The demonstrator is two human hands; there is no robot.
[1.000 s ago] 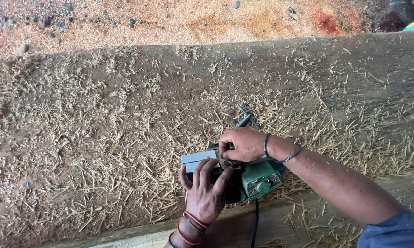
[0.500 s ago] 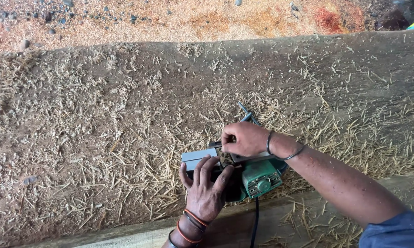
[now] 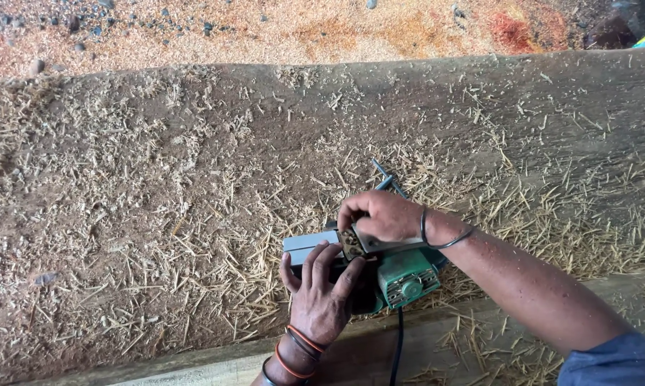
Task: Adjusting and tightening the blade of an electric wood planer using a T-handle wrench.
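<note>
A broad, dark timber slab (image 3: 194, 179) fills most of the view, its top thick with pale wood shavings (image 3: 122, 236); beyond its far edge lies ground covered in reddish sawdust (image 3: 301, 28) with small stones, and something dark with a bit of green is cut off at the upper right corner, too little of it to name. Near the slab's close edge sits a green electric hand planer (image 3: 401, 275), lying on the wood with its grey front shoe (image 3: 308, 244) pointing left. Much of its body is hidden under the two hands. The left hand (image 3: 321, 297), bangles at the wrist, lies flat over the planer's front, fingers spread and pressed down rather than curled around anything. The right hand (image 3: 381, 216), a dark band at its wrist, is closed over the top of the tool; what exactly the fingers grip beneath is hard to make out. A thin metal piece (image 3: 383, 175) pokes out past the right hand. A black cord (image 3: 396, 350) runs from the planer off the bottom edge.
</note>
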